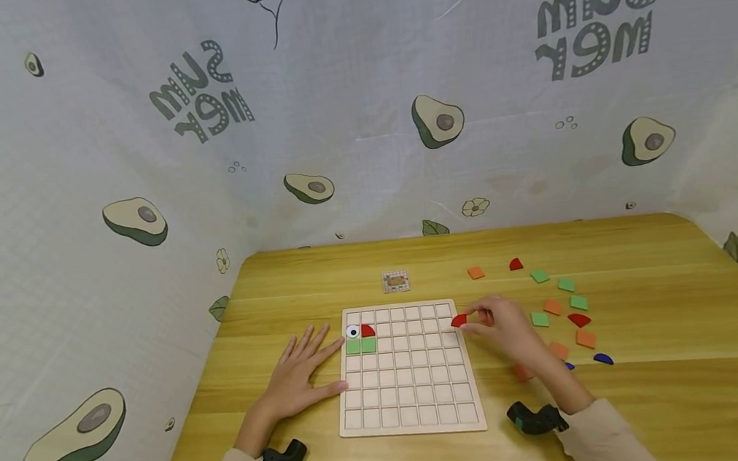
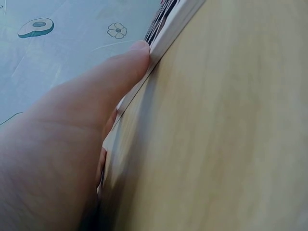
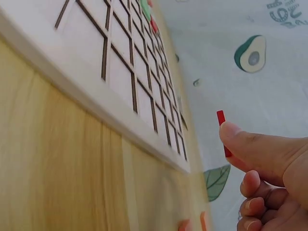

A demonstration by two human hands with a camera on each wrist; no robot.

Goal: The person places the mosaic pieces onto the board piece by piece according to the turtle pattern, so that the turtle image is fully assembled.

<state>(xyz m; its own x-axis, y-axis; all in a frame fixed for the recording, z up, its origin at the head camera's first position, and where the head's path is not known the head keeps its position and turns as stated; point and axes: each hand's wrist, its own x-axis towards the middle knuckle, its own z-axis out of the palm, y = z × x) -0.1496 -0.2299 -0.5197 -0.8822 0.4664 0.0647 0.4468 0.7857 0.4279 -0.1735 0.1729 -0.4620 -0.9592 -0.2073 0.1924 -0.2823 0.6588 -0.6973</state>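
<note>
A pale wooden grid board lies on the table. In its upper left cells sit a white eye tile, a red quarter-circle tile and two green square tiles. My left hand lies flat with fingers spread, its thumb touching the board's left edge. My right hand pinches another red quarter-circle tile between thumb and fingers at the board's upper right edge. From the right wrist view, the pinched tile appears edge-on, raised above the table.
Loose orange, green, red and blue tiles are scattered right of the board. A small picture card lies behind the board. A printed cloth hangs behind the table.
</note>
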